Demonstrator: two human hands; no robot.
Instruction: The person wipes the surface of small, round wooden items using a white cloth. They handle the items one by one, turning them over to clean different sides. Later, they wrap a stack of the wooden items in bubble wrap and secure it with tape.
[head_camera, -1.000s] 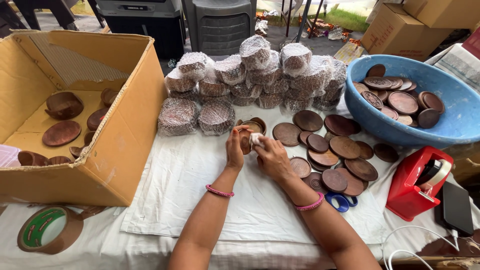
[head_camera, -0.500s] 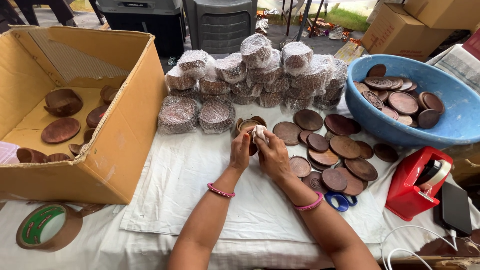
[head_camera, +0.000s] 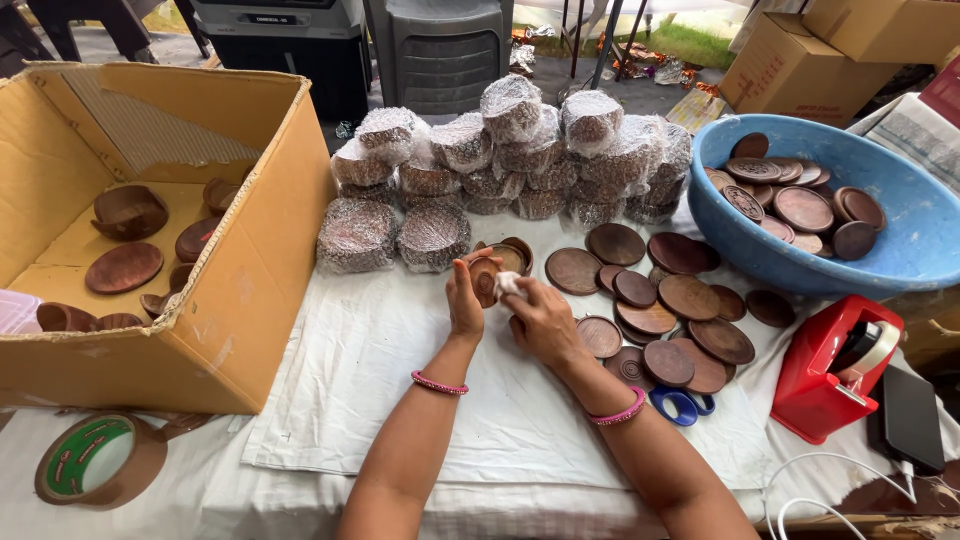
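My left hand (head_camera: 464, 298) holds a small round brown wooden dish (head_camera: 485, 279) upright over the white cloth (head_camera: 370, 380). My right hand (head_camera: 540, 322) presses a small white rag (head_camera: 508, 284) against the dish's face. Both wrists wear pink bead bracelets. Just behind the hands lies another brown dish (head_camera: 513, 255). To the right, several flat brown wooden discs (head_camera: 660, 300) lie spread on the cloth.
An open cardboard box (head_camera: 150, 230) with brown dishes stands left. Plastic-wrapped stacks (head_camera: 500, 160) sit behind. A blue basin (head_camera: 880, 230) of discs, a red tape dispenser (head_camera: 835, 365), blue scissors (head_camera: 680, 405) and a phone (head_camera: 908, 418) are right. A brown tape roll (head_camera: 95, 460) lies front left.
Both hands have stayed together at the same spot; the right hand with the rag has shifted slightly over the dish.
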